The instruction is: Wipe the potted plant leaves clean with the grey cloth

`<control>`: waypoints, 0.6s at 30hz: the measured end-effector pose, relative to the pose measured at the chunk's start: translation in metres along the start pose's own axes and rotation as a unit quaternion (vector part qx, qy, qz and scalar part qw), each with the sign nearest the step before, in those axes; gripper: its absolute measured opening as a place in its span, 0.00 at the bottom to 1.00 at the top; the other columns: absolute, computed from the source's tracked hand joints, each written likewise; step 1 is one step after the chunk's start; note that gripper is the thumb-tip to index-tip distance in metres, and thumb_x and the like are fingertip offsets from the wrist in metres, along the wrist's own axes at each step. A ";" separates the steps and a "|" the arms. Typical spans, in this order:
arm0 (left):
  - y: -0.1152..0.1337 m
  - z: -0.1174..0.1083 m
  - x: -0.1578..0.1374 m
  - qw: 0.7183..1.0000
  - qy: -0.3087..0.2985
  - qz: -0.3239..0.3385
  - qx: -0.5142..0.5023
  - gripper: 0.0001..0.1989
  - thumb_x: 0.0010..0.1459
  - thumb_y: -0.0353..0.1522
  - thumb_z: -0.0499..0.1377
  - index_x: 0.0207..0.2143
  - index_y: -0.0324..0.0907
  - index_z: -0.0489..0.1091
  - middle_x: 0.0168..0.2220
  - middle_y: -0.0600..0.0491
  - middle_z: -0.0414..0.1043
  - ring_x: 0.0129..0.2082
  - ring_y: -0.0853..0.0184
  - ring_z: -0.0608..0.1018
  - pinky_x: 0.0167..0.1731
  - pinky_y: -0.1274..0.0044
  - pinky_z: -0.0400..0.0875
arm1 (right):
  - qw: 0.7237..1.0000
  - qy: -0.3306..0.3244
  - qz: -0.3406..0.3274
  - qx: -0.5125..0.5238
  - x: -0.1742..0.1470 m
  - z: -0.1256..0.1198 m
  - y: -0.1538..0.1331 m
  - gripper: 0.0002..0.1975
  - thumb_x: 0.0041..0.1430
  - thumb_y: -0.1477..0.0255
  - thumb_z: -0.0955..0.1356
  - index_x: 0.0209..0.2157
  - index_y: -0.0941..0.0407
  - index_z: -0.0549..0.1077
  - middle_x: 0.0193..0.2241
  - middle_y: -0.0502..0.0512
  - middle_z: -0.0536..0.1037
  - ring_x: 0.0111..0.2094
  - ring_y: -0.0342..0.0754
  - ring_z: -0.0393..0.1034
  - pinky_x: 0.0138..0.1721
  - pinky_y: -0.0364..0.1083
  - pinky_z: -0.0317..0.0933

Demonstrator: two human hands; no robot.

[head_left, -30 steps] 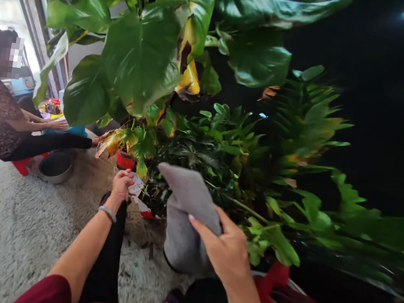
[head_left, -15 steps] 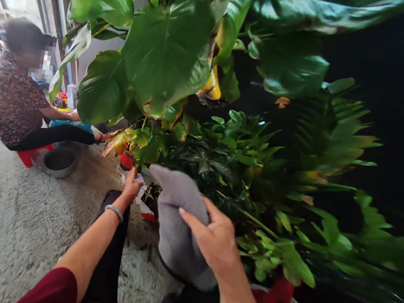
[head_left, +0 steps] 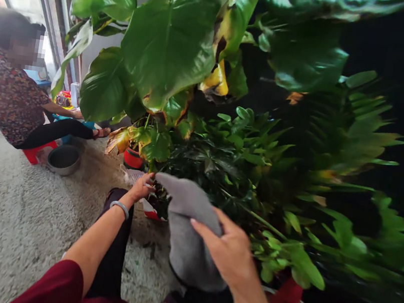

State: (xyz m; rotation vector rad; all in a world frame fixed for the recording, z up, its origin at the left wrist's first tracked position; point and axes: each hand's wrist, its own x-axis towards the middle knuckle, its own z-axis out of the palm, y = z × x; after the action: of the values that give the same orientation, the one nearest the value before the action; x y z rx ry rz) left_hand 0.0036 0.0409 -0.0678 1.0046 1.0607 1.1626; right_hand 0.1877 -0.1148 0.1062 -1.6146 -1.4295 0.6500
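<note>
My right hand (head_left: pixel 231 244) grips a grey cloth (head_left: pixel 194 226), thumb on top, and its folds hang down over my knee. The cloth's narrow upper tip points left, close beside my left hand (head_left: pixel 141 188). That hand wears a bangle (head_left: pixel 120 208) at the wrist and reaches forward with its fingers stretched out and partly apart, seemingly holding nothing. Just beyond it are a low potted plant in a white and red container (head_left: pixel 153 210) and a red pot (head_left: pixel 133 158). Large green leaves (head_left: pixel 171 40), some yellowed or browned at the edges, spread above.
At left a person (head_left: pixel 15 93) sits on a red stool (head_left: pixel 38 151) beside a grey basin (head_left: pixel 64 159) on the concrete floor (head_left: pixel 26 211). Dense foliage (head_left: pixel 245 142) fills the right side. A red bag-like thing (head_left: pixel 288 298) lies at lower right.
My left hand has moved slightly right, towards the cloth's tip, and its fingers have loosened from a closed shape. The cloth stays in my right hand; the view has shifted a little.
</note>
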 end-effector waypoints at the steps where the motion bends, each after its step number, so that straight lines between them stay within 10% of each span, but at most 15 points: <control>1: -0.001 0.000 -0.001 1.000 -0.004 0.009 0.014 0.26 0.40 0.19 0.63 0.45 0.39 0.77 0.41 0.49 0.76 0.38 0.65 0.75 0.37 0.78 0.74 | 0.999 0.047 -0.005 -0.005 0.007 -0.009 -0.004 0.22 0.42 0.59 0.72 0.40 0.54 0.78 0.32 0.54 0.82 0.33 0.54 0.75 0.36 0.48 0.66; 4: -0.005 0.000 -0.006 0.998 -0.020 0.037 0.054 0.35 0.39 0.21 0.63 0.54 0.41 0.72 0.50 0.46 0.71 0.40 0.64 0.74 0.37 0.76 0.73 | 0.992 0.117 -0.020 -0.030 0.031 -0.012 -0.004 0.26 0.42 0.57 0.71 0.43 0.55 0.77 0.33 0.55 0.82 0.34 0.55 0.75 0.38 0.50 0.66; 12: -0.001 -0.005 -0.017 0.992 -0.055 0.075 0.083 0.36 0.39 0.23 0.62 0.55 0.43 0.70 0.53 0.46 0.68 0.38 0.67 0.73 0.31 0.81 0.71 | 0.996 -0.070 0.042 -0.021 -0.043 0.030 0.048 0.19 0.40 0.60 0.70 0.35 0.55 0.79 0.31 0.54 0.83 0.34 0.58 0.77 0.38 0.52 0.67; 18: 0.009 0.030 -0.045 0.996 -0.086 0.031 0.023 0.41 0.42 0.24 0.62 0.62 0.40 0.63 0.51 0.43 0.69 0.38 0.65 0.73 0.29 0.79 0.71 | 0.990 0.135 0.031 -0.011 -0.043 -0.016 0.016 0.23 0.40 0.56 0.72 0.37 0.55 0.79 0.28 0.54 0.82 0.30 0.54 0.75 0.33 0.49 0.66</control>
State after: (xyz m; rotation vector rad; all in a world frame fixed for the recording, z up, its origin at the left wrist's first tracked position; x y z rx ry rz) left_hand 0.0271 -0.0044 -0.0475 1.1587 0.9281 1.0842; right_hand 0.2004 -0.1599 0.0943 -1.6971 -1.1962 0.4308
